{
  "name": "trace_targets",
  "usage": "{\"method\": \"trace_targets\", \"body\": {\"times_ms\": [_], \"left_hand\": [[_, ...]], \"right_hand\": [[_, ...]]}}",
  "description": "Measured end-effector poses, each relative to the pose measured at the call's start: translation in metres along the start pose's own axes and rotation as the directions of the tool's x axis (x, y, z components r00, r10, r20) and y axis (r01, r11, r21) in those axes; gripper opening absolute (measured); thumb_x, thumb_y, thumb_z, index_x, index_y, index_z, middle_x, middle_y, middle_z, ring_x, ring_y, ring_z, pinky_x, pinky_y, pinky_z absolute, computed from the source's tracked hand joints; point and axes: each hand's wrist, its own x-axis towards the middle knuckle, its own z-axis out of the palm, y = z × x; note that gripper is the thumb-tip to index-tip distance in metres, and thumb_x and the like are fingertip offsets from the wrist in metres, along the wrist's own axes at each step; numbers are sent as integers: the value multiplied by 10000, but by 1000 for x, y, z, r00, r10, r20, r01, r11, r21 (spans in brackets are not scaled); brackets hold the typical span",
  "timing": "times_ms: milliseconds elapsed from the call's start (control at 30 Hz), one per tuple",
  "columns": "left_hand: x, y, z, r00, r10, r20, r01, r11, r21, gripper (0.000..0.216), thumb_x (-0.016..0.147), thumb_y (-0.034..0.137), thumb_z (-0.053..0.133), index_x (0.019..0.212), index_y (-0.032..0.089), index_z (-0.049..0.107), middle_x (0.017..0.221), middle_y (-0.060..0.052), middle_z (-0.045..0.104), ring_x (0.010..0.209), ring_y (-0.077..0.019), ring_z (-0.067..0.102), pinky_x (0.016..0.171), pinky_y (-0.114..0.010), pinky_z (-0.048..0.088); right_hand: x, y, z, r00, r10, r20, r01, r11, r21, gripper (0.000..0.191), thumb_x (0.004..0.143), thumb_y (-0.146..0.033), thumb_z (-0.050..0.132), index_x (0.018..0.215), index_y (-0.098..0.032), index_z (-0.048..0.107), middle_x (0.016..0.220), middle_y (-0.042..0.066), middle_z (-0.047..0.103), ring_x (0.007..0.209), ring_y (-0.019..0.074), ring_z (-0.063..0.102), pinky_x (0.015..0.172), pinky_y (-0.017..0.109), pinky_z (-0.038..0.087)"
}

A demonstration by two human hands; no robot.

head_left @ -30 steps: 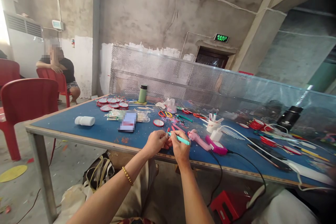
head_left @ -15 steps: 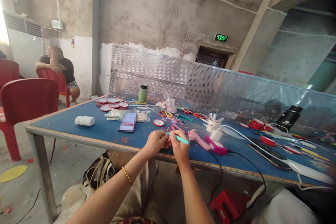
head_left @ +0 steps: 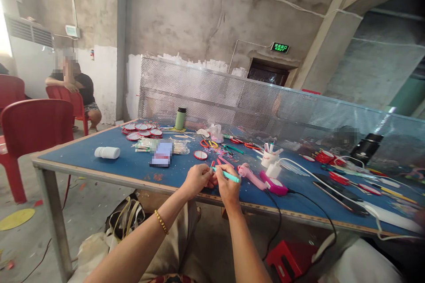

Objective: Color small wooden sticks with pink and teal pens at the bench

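At the front edge of the blue table, my left hand (head_left: 198, 180) is closed on a small item with a red tip (head_left: 212, 165); most of it is hidden by the fingers. My right hand (head_left: 228, 190) grips a turquoise pen (head_left: 232, 177), its front end against or very close to the red-tipped item. Both hands nearly touch each other. Just beyond them lie pink-handled scissors or pliers (head_left: 223, 161) and a round white disc with a red rim (head_left: 200, 155). A pink tool with a handle (head_left: 251, 177) rests right of my right hand.
Left on the table (head_left: 83, 159) are a white bottle (head_left: 107, 153), a phone (head_left: 161, 154) and stacked red-rimmed discs (head_left: 142, 130). A green flask (head_left: 180, 119) stands behind. Rightward are a pen cup (head_left: 269, 158), a magenta device (head_left: 275, 184) and cables. A person (head_left: 75, 82) sits far left.
Hardly anything differs. Both hands keep their place, with the turquoise pen still at the red-tipped item.
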Motion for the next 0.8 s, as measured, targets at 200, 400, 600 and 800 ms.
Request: {"method": "trace_targets", "body": {"times_ms": [200, 400, 600, 800], "left_hand": [[-1, 1, 0, 1000, 0, -4, 0, 999, -36, 248, 812, 361, 524, 619, 208, 490, 491, 29, 565, 562, -182, 687, 533, -240, 505], [0, 0, 0, 1000, 6, -7, -6, 1000, -8, 284, 825, 385, 520, 606, 208, 487, 488, 29, 563, 555, -177, 685, 528, -233, 498], [0, -1, 0, 1000, 8, -10, -9, 1000, -15, 258, 819, 365, 518, 617, 207, 497, 489, 31, 561, 549, -181, 683, 532, -243, 503], [-1, 4, -1, 1000, -5, 1, 5, 999, -37, 324, 825, 447, 540, 614, 203, 505, 488, 17, 577, 529, -169, 663, 511, -232, 487]], "right_hand": [[0, 2, 0, 1000, -14, 16, 14, 1000, -6, 259, 903, -393, 599, 733, -198, 591, 582, -12, 620, 490, 137, 593, 506, 234, 493], [0, 0, 0, 1000, -10, 15, 11, 1000, -7, 236, 895, -372, 605, 729, -206, 583, 583, -12, 629, 496, 145, 608, 501, 236, 497], [0, -3, 0, 1000, -6, 31, 6, 1000, -3, 228, 895, -346, 591, 718, -204, 579, 550, -27, 611, 450, 132, 585, 485, 231, 491], [0, -6, 0, 1000, 4, -1, -4, 1000, 23, 252, 896, -375, 603, 711, -206, 576, 546, -28, 603, 454, 131, 584, 474, 226, 486]]}}
